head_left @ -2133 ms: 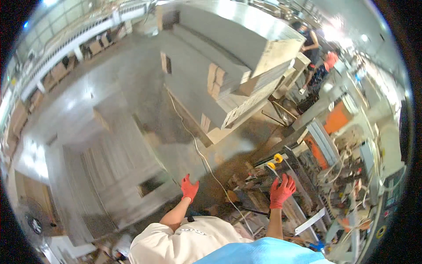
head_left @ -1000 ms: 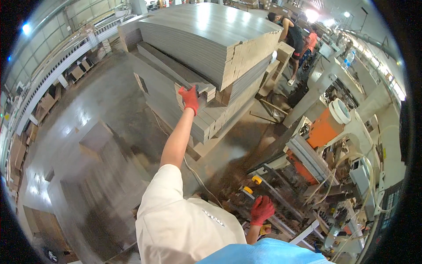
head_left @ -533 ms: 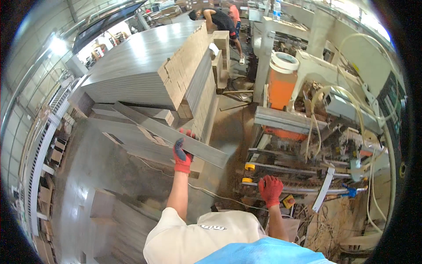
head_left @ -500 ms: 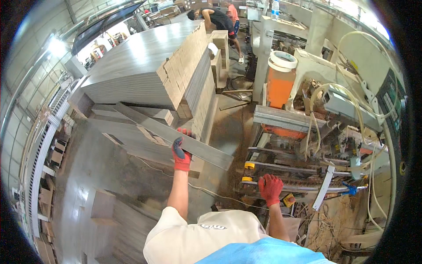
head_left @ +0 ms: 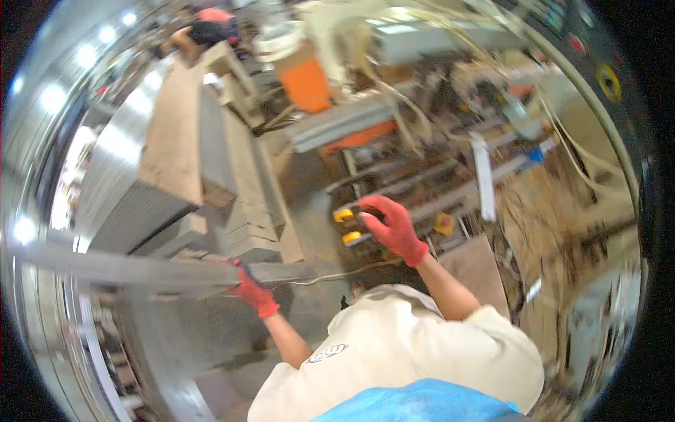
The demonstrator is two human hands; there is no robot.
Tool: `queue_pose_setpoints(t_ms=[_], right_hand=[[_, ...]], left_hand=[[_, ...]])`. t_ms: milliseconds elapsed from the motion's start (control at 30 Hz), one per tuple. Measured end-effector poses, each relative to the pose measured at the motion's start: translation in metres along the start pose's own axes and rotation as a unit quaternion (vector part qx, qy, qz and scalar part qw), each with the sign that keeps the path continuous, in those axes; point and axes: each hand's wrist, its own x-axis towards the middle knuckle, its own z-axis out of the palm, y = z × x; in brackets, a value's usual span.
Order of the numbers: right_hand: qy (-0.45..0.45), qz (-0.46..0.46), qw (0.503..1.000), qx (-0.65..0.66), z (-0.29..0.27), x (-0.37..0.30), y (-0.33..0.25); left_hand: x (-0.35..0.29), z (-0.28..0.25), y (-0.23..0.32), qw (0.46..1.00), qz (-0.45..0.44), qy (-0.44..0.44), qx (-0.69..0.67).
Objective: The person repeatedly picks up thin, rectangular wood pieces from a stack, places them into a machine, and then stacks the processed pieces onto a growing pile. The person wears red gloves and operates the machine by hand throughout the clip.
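Observation:
My left hand, in a red glove, grips a long grey board near its right end; the board runs level out to the left, pulled off the tall stack of grey boards behind it. My right hand, also red-gloved, is raised with curled fingers apart and holds nothing. It hovers over the metal rails of a machine, close to two yellow knobs. The picture is blurred by motion.
An orange and white drum stands behind the machine. Another person bends over at the far end of the stack. A cable trails across the concrete floor. Sawdust and scraps lie at the right.
My view has swung to the right. My left hand has drawn the grey board away from the stack and lower. My right hand has risen toward the machine rails.

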Motion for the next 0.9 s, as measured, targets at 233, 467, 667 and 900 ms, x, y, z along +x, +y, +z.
queue_pose_setpoints(t_ms=[233,467,667,900], right_hand=[[-0.086,-0.042,0.988,0.121,-0.008,0.019,-0.091],[0.158,-0.134,0.967,0.15,-0.002,-0.013,-0.023],[0.167,0.068,0.87,0.459,-0.034,-0.049,0.047],[0.316,0.233,0.786,0.477,-0.055,-0.058,0.127]], left_hand=[[-0.016,0.003,0.037,0.994,0.079,-0.015,0.069],[-0.039,0.032,0.041,0.857,0.346,-0.14,0.354],[-0.036,0.035,0.026,0.728,0.503,-0.112,0.452],[-0.022,0.044,0.031,0.711,0.514,-0.067,0.475]])
